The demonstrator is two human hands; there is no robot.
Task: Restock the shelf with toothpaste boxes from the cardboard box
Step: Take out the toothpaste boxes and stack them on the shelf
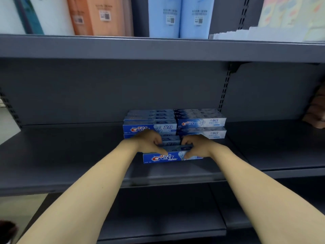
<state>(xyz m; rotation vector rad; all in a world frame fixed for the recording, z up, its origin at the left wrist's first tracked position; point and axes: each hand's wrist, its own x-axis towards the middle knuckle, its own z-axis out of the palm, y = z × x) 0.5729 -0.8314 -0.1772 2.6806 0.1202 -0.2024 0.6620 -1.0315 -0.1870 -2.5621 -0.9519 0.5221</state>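
We grip one Crest box (pixel 163 157) with both hands, left hand (pixel 149 140) curled on its top at 10 o'clock, right hand (pixel 195 147) pinching its end at 2 o'clock. It sits on the shelf (pixel 70 155), just before the stacks (pixel 175 122) (two side by side) at 12 o'clock.
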